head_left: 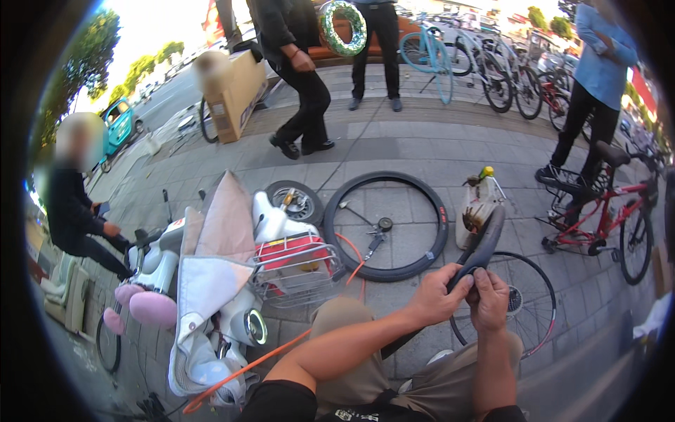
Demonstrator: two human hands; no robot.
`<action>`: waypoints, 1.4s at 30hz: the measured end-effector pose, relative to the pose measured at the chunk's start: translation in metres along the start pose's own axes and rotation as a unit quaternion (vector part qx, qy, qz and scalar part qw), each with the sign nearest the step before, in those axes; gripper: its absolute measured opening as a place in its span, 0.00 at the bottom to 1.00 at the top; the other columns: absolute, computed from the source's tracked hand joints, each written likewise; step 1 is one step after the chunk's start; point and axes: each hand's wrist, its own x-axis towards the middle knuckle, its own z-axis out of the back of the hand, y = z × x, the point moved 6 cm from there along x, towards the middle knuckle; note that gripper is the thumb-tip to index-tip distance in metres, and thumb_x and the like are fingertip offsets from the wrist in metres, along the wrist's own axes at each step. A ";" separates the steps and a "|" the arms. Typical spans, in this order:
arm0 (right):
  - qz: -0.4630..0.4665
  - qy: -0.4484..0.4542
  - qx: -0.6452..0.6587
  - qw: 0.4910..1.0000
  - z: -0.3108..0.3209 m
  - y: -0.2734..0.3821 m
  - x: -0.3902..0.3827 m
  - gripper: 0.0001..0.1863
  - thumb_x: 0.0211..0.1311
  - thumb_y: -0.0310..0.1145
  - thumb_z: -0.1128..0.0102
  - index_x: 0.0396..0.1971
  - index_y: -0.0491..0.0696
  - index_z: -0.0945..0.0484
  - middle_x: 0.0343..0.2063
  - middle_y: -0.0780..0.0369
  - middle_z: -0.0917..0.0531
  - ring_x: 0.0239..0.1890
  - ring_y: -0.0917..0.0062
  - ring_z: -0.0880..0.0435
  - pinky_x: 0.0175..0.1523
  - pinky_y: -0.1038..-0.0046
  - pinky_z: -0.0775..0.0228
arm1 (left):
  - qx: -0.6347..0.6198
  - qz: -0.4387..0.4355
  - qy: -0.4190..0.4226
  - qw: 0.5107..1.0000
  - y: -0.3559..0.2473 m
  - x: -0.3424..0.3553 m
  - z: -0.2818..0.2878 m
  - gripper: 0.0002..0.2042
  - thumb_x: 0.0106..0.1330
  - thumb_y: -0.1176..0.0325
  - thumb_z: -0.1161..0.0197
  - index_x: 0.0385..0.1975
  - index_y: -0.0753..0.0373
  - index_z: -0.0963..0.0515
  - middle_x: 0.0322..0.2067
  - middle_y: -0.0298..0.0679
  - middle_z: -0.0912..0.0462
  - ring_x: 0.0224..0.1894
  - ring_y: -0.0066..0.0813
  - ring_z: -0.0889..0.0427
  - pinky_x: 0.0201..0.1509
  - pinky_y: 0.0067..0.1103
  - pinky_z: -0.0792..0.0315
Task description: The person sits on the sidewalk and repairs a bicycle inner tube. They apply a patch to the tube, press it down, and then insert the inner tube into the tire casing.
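My left hand (441,294) and my right hand (489,302) are close together in front of my knees. Both pinch a black bicycle tire (488,238), which arches up and away from my fingers. A dark stretch of it seems to pass beneath my left forearm. Just beyond my right hand, a bare spoked wheel (515,300) with a sprocket cluster lies on the paving. Another black tire (441,221) lies flat ahead, with an air inflator with a gauge (384,224) inside its ring. A cut white plastic jug (467,225) of tools stands behind the held tire.
A white scooter with a wire basket (299,271) lies on its side at left, under a pale cover (218,274). An orange hose (288,343) crosses beside my left arm. A red bicycle (605,211) stands at right. Several people and parked bicycles (496,84) are farther off.
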 end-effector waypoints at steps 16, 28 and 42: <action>-0.066 0.005 0.115 0.991 -0.008 -0.011 0.000 0.12 0.79 0.37 0.35 0.38 0.43 0.15 0.26 0.67 0.17 0.20 0.89 0.29 0.25 0.82 0.38 | -0.006 -0.015 0.001 1.000 -0.011 -0.002 -0.001 0.09 0.77 0.66 0.31 0.45 0.67 0.18 0.29 0.31 0.14 0.29 0.12 0.21 0.33 0.19 0.25; -0.061 0.057 0.033 0.996 -0.009 -0.004 -0.003 0.12 0.81 0.37 0.37 0.42 0.43 0.15 0.24 0.70 0.22 0.23 0.87 0.28 0.28 0.80 0.37 | -0.053 0.057 -0.005 0.997 -0.004 -0.003 0.006 0.16 0.77 0.60 0.29 0.47 0.68 0.19 0.32 0.32 0.16 0.26 0.16 0.20 0.29 0.16 0.26; -0.037 0.001 -0.015 0.999 -0.014 0.004 -0.006 0.15 0.80 0.38 0.36 0.39 0.40 0.13 0.23 0.69 0.21 0.24 0.87 0.27 0.28 0.79 0.35 | -0.025 0.026 0.000 0.999 -0.011 -0.002 -0.002 0.09 0.79 0.66 0.33 0.42 0.66 0.20 0.28 0.32 0.15 0.24 0.13 0.21 0.26 0.14 0.29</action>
